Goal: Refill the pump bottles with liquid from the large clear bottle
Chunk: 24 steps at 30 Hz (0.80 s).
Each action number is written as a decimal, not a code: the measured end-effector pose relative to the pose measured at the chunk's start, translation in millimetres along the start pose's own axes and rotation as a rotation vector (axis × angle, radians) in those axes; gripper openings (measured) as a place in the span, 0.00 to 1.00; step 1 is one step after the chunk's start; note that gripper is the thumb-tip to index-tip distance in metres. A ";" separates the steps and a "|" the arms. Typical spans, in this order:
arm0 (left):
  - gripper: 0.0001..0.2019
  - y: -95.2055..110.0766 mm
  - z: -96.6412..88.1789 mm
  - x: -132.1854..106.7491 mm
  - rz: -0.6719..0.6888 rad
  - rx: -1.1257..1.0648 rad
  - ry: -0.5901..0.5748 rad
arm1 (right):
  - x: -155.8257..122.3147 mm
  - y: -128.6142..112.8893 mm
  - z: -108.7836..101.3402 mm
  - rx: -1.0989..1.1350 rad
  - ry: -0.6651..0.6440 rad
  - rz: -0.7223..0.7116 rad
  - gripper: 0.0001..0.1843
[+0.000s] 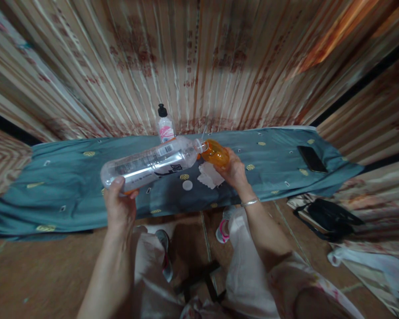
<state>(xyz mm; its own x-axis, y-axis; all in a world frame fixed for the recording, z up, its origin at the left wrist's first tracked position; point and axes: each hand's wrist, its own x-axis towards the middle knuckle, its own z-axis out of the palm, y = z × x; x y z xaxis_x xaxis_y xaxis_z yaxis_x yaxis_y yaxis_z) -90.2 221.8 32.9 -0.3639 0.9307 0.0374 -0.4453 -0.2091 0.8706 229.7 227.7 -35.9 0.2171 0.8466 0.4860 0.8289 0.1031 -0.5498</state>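
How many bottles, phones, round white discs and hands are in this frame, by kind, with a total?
Bottles: 3 (large clear bottle, orange bottle, black-topped bottle)
Hands: 2 (left hand, right hand)
Phones: 1 (dark phone)
Discs: 1 (round white disc)
Total: 7

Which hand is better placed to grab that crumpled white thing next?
Probably the right hand: it's nearer the crumpled white thing, though holding the small orange translucent container. The left hand is farther away, gripping the big clear plastic bottle.
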 end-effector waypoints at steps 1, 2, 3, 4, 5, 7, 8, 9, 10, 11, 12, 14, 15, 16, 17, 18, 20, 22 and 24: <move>0.19 0.0 0.0 0.0 -0.002 -0.002 0.006 | 0.2 -0.5 -0.5 -0.001 -0.005 0.001 0.35; 0.19 0.0 -0.1 -0.1 -0.004 -0.002 0.012 | 0.3 -1.1 -1.0 -0.002 -0.009 0.001 0.35; 0.19 0.2 -0.1 -0.3 -0.007 -0.001 0.016 | 0.5 -1.6 -1.5 -0.004 -0.012 0.001 0.35; 0.18 0.4 0.0 -0.4 -0.010 0.001 0.017 | 0.5 -2.1 -1.9 -0.005 -0.016 0.001 0.35; 0.18 0.6 0.1 -0.6 -0.013 0.002 0.014 | 0.5 -2.4 -2.1 -0.006 -0.017 0.001 0.35; 0.18 1.1 0.5 -0.7 -0.010 0.003 0.007 | 0.5 -2.4 -2.1 -0.010 -0.011 0.003 0.35; 0.18 1.3 0.8 -0.8 -0.005 0.004 0.007 | 0.4 -2.3 -1.9 -0.012 -0.009 0.002 0.35; 0.18 1.4 1.1 -0.8 0.000 0.004 0.008 | 0.4 -2.0 -1.7 -0.012 -0.005 0.000 0.35; 0.17 1.6 1.3 -0.9 0.002 0.006 0.009 | 0.4 -1.7 -1.4 -0.011 0.000 -0.002 0.35; 0.17 1.7 1.6 -1.0 0.002 0.008 0.009 | 0.4 -1.4 -1.2 -0.010 0.003 -0.005 0.35; 0.17 1.8 1.7 -1.1 0.003 0.010 0.011 | 0.4 -1.1 -1.1 -0.008 0.003 -0.009 0.35; 0.17 1.8 1.7 -1.3 0.001 0.011 0.007 | 0.4 -0.7 -1.0 -0.006 0.000 -0.014 0.33; 0.16 1.6 1.4 -1.3 0.001 0.012 0.005 | 0.4 -0.5 -1.1 -0.006 -0.003 -0.015 0.33; 0.16 1.4 1.0 -1.2 0.001 0.015 0.002 | 0.4 -0.5 -1.1 -0.008 -0.005 -0.013 0.33; 0.16 1.0 0.4 -1.1 0.003 0.019 -0.002 | 0.3 -0.5 -1.2 -0.009 -0.007 -0.008 0.34; 0.16 0.6 -0.2 -0.9 0.007 0.023 -0.006 | 0.3 -0.6 -1.3 -0.009 -0.010 -0.002 0.35; 0.16 0.0 -1.5 -0.4 0.015 0.031 -0.017 | 0.3 -1.1 -1.6 -0.006 -0.013 0.004 0.36; 0.16 -0.3 -2.2 -0.1 0.016 0.032 -0.029 | 0.4 -1.9 -1.8 -0.003 -0.012 -0.006 0.34; 0.16 0.0 -2.1 -0.3 0.012 0.030 -0.031 | 0.6 -2.4 -1.8 -0.004 -0.001 -0.018 0.32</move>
<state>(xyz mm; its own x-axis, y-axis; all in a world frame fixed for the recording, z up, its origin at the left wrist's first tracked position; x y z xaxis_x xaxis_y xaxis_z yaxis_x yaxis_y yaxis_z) -91.9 220.9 31.9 -0.3428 0.9373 0.0628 -0.4164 -0.2115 0.8842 228.8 227.0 -33.1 0.2013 0.8454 0.4948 0.8348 0.1162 -0.5381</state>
